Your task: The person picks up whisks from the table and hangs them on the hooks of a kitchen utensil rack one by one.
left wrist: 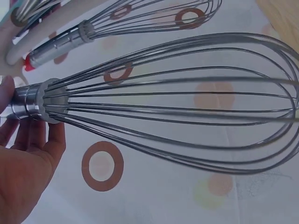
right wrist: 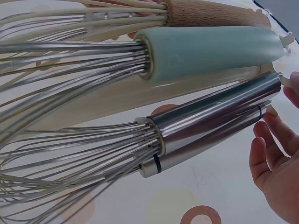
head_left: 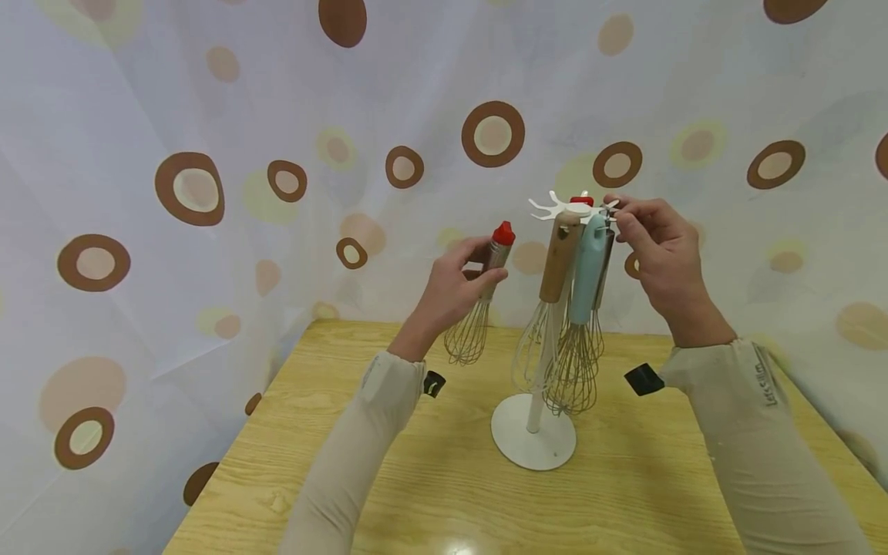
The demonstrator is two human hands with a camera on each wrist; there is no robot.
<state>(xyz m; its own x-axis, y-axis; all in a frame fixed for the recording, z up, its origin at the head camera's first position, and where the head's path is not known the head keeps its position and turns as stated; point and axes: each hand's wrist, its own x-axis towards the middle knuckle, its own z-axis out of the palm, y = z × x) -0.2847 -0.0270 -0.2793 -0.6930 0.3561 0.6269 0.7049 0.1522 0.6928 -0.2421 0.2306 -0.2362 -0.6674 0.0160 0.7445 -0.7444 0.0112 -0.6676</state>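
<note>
My left hand (head_left: 454,289) grips a whisk (head_left: 498,254) by its metal handle with a red end cap, wires hanging down. In the left wrist view this whisk's wire loops (left wrist: 177,102) spread large across the picture. To its right stands a white whisk rack (head_left: 534,432) with a round base and a ring of hooks on top. My right hand (head_left: 662,247) pinches the rack's hooks at their right side, thumb and fingertips at the hook tips. Near it hang a steel-handled whisk (right wrist: 219,112), a second, slimmer steel-handled whisk (right wrist: 210,144) and a light blue-handled whisk (right wrist: 215,51).
A wooden-handled whisk (head_left: 557,266) hangs at the rack's front, and another whisk's red cap (head_left: 581,200) shows behind the hooks. The rack stands on a wood-grain table (head_left: 430,478). A white cloth (head_left: 277,100) with brown ring patterns hangs behind and at the left.
</note>
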